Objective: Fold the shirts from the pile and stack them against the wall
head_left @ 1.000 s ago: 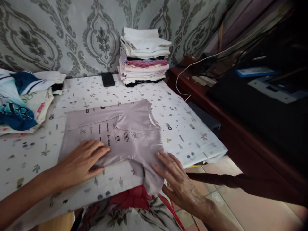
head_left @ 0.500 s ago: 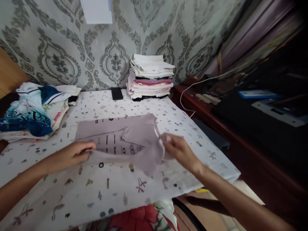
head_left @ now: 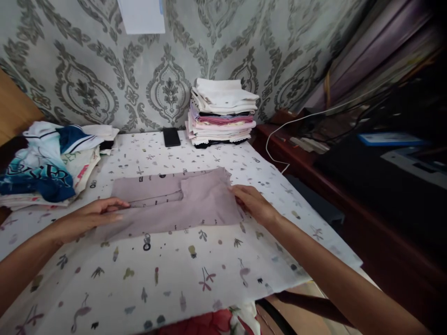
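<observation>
Fingers (head_left: 117,202) of two hands (head_left: 85,217) (head_left: 256,205), one shirt (head_left: 206,202)

Blue-white garment (head_left: 49,164): "R" legible | mauve shirt (head_left: 199,202): small print unreadable

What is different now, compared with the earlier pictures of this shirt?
The near side of the shirt, earlier gripped and lifted, now lies folded over, away from the person, hiding most printed words. The left hand has opened its fingers; the right hand is at the neck end. The folded stack and black phone stayed put.
</observation>
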Motion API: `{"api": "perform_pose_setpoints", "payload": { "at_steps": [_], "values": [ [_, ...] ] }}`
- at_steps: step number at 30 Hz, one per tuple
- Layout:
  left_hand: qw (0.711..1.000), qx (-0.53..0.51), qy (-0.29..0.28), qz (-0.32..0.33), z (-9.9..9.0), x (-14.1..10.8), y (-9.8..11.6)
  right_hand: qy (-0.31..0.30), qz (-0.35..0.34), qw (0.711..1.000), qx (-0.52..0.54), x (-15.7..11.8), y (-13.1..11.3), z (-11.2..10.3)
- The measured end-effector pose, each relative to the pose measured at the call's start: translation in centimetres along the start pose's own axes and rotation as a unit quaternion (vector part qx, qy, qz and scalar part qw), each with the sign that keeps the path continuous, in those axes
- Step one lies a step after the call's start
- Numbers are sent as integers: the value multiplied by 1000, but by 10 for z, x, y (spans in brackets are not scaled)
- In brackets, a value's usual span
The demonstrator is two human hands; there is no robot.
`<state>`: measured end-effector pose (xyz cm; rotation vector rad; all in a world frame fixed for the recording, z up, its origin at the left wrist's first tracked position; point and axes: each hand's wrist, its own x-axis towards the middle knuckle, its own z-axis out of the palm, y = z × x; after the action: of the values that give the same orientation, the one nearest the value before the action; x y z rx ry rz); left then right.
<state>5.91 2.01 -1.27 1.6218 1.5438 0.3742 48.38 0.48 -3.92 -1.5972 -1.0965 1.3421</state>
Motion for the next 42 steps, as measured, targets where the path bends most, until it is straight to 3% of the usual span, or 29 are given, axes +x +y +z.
{"api": "perform_pose_setpoints", "payload": {
  "at_steps": [3, 5, 7, 10, 13, 15, 18, 21, 24, 26, 28, 31, 34, 38, 42],
  "values": [
    [990, -89, -63, -86, -5, -4, -5, -27, -6, 1000, -5, -9, 4, -3],
    [978, -142, -65, -136, -4, -7, -3, -25, -18, 999, -15, -10, 10, -4],
    [970, -184, -25, -154, 1, -11, 1, -13, -46, 998, -41, -8, 16, -6],
    [964, -212, 90, -131, 11, -13, 6, -10, -86, 994, -64, -6, 23, -5],
    [963, -206, 128, -114, 19, -12, 3, -6, -113, 988, -105, -8, 24, -2],
    [973, -166, 129, -95, 22, -10, -4, 11, -134, 981, -142, -9, 22, 0],
    [987, 8, 157, -32, 23, -9, -15, 41, -157, 970, -182, -11, 22, 3],
    [953, 233, 194, 11, 24, -9, -14, 50, -168, 968, -178, -12, 23, 5],
    [882, 416, 220, 22, 24, -7, 5, 52, -173, 971, -154, -12, 22, 3],
    [850, 469, 229, 63, 28, 1, 29, 56, -177, 970, -157, -13, 21, 1],
    [859, 453, 204, 121, 39, 16, 57, 62, -182, 968, -163, -13, 20, -1],
    [901, 367, 100, 209, 66, 49, 100, 69, -183, 971, -140, -12, 21, -6],
    [904, 335, 31, 262, 99, 86, 131, 55, -159, 982, -84, -13, 24, -11],
    [897, 357, 42, 259, 128, 122, 141, 36, -149, 986, -65, -17, 24, -19],
    [912, 320, 55, 252, 131, 134, 132, -10, -149, 982, -113, -23, 23, -25]
  ]
}}
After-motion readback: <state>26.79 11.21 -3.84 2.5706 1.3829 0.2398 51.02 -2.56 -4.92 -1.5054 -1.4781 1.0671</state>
